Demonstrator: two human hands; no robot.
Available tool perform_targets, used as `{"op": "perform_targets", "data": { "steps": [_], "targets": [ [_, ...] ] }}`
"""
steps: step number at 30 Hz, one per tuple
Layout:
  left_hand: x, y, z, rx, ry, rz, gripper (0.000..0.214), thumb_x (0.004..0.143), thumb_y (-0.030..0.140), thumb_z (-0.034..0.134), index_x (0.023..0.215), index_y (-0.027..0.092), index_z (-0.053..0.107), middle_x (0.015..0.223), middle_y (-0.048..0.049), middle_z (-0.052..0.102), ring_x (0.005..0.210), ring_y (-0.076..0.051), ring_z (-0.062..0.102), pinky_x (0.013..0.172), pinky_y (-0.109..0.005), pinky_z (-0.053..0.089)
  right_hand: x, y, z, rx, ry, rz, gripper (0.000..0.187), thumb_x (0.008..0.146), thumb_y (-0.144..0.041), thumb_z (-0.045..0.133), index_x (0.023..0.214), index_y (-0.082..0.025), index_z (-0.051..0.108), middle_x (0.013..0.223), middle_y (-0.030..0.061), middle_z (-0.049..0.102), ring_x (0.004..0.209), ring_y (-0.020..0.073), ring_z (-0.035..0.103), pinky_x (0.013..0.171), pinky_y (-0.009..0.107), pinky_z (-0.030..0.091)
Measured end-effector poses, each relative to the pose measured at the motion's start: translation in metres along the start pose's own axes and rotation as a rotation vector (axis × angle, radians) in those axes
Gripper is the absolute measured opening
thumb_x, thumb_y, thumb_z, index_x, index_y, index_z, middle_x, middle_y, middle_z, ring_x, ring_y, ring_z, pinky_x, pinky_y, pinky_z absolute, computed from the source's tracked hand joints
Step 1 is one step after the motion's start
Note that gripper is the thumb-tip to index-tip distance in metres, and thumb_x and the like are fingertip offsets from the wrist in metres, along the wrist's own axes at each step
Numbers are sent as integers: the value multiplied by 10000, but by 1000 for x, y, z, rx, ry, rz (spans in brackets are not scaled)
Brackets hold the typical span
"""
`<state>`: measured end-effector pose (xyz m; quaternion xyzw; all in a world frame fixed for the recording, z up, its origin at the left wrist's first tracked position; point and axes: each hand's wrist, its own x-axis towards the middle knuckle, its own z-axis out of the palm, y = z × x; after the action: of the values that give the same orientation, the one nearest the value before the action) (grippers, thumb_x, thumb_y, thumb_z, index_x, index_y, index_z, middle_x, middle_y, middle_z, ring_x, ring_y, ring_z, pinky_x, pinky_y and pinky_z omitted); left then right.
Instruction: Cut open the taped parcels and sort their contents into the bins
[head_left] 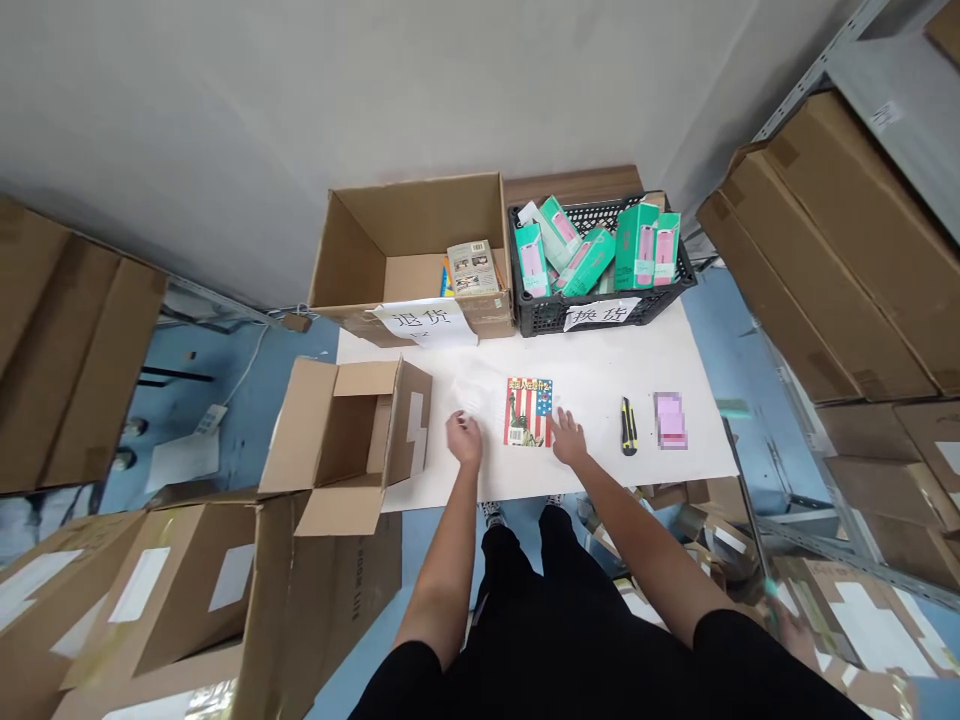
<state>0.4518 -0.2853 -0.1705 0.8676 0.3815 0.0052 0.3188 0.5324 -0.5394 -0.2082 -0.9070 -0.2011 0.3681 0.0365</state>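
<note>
A thin book (528, 412) lies flat on the white table, its cover showing red and white stripes, a blue starred patch and a green statue. My right hand (568, 438) rests at the book's right edge, fingers spread. To the left of the book, my left hand (465, 438) has its fingers curled together at a thin, pale, see-through wrapping (469, 398), which is hard to make out against the white surface. A black and yellow box cutter (628, 427) lies right of my right hand, with a blurred pink item (670, 421) beyond it.
An open carton (409, 430) stands at the table's left end. Behind are a large labelled carton (352, 318) with books inside and a black crate (540, 318) of green boxes (637, 245). Stacked cartons (180, 570) crowd the left; shelves with boxes (847, 240) flank the right.
</note>
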Motion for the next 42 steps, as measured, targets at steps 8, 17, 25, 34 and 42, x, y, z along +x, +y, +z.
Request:
{"op": "perform_targets", "data": {
  "steps": [8,17,25,34,42],
  "targets": [
    [-13,56,63,-79,-461,-251,693,752,504,893,1301,166,638,1265,-199,742,1136,-322,724,916,-362,536,2,47,-15,-55,7,-71,956,878,-111,504,1754,-297,170,1815,-3,20,1684,259,5,1316,530,197],
    [-30,71,39,-369,-531,-120,275,887,427,768,1001,184,707,953,-78,771,948,-239,707,813,-331,548,-6,22,-44,156,68,91,788,958,-266,559,1711,-175,346,1796,144,188,1664,368,148,1284,552,299],
    [-4,73,-83,-1000,-709,174,755,708,517,914,1343,247,607,1241,-94,706,990,-234,730,835,-367,601,-49,-16,-137,1303,103,-232,834,753,-534,853,1486,-271,554,1204,113,800,1065,321,783,926,475,626],
    [18,129,-233,-976,-407,436,867,690,451,964,1453,255,605,1345,-153,691,1115,-312,730,933,-488,625,-126,-73,-287,1317,57,-734,762,750,-439,908,1411,-330,544,1219,75,804,1013,297,799,789,424,660],
    [-38,208,-219,-835,-155,749,809,851,381,837,1592,242,544,1546,-124,619,1353,-323,640,1168,-487,510,-145,-125,-292,1157,293,-1048,768,853,-464,812,1558,-305,552,1499,95,666,1364,338,647,1101,528,566]
  ]
}}
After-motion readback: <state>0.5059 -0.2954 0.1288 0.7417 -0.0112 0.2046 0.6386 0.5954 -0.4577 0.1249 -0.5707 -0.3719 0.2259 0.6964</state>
